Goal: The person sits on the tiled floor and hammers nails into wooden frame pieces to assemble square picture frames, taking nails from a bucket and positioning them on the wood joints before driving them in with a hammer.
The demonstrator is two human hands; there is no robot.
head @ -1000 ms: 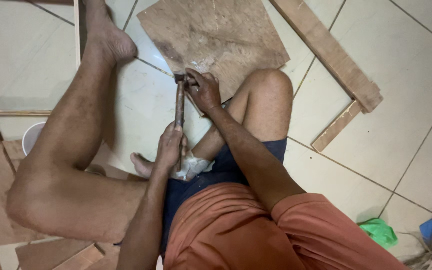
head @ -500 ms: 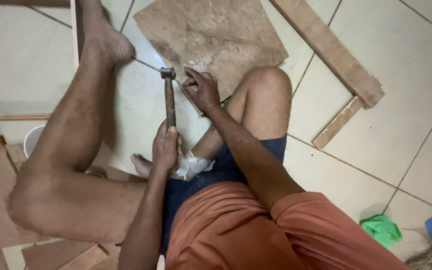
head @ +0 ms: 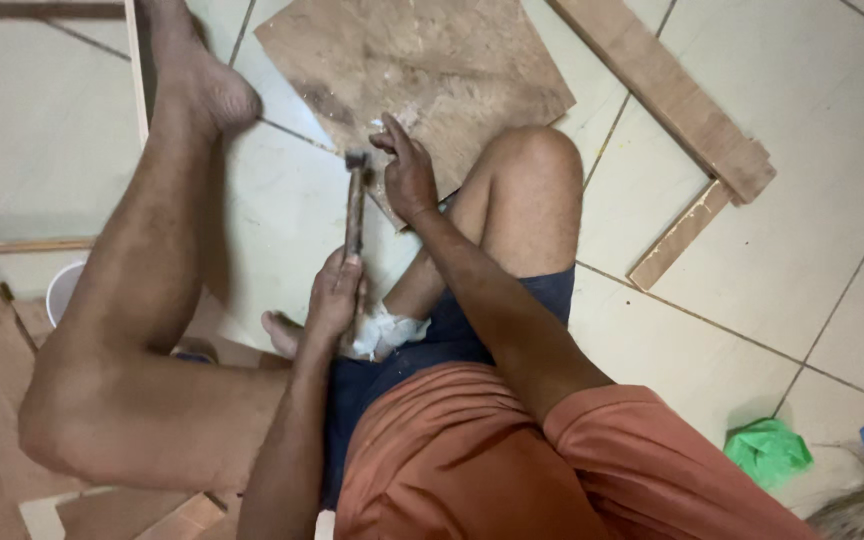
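On the tiled floor (head: pixel 832 150), we see the left hand (head: pixel 335 295) gripping a hammer (head: pixel 355 200), the right hand (head: pixel 407 170) pinching something unidentifiable beside a plywood sheet (head: pixel 432 60).

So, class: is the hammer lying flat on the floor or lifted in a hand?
Lifted. The left hand grips the hammer by the handle's lower end, its head up by the right hand, above the tile.

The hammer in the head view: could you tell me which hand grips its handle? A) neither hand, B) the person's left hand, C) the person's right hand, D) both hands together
B: the left hand wraps the handle of the hammer, while the right hand rests on the plywood sheet beside the hammer's head.
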